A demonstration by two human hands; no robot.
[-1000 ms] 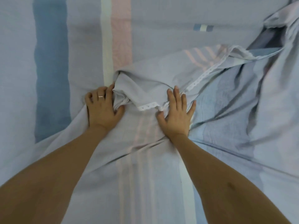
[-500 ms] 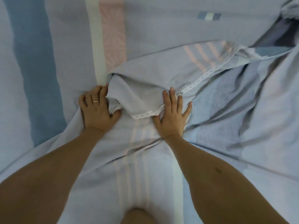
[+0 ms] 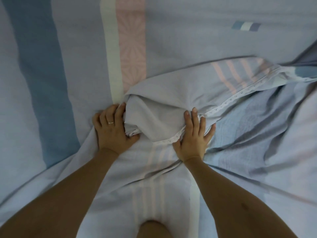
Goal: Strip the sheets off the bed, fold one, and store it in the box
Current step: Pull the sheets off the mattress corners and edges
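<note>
In the head view, a pale lilac cotton bed sheet (image 3: 163,100), striped faintly in pink and edged with a white eyelet lace trim (image 3: 240,95), is seen folded back on itself over a bed (image 3: 188,40) covered in lilac fabric with broad blue, cream and pink stripes. The left hand (image 3: 111,129) is laid palm down on the sheet, and a bunched corner of it is held in the crook between thumb and forefinger, the thumb being curled under the bunch. A thin silver ring (image 3: 110,122) is worn on this hand. The right hand (image 3: 193,136) is pressed flat on the sheet with its fingers straight and spread, the lace trim being pinned beneath them. Between the two hands the folded flap is humped up; right of the right hand the sheet is rumpled in deep creases. Below both hands a bare knee (image 3: 151,227) is shown.
</note>
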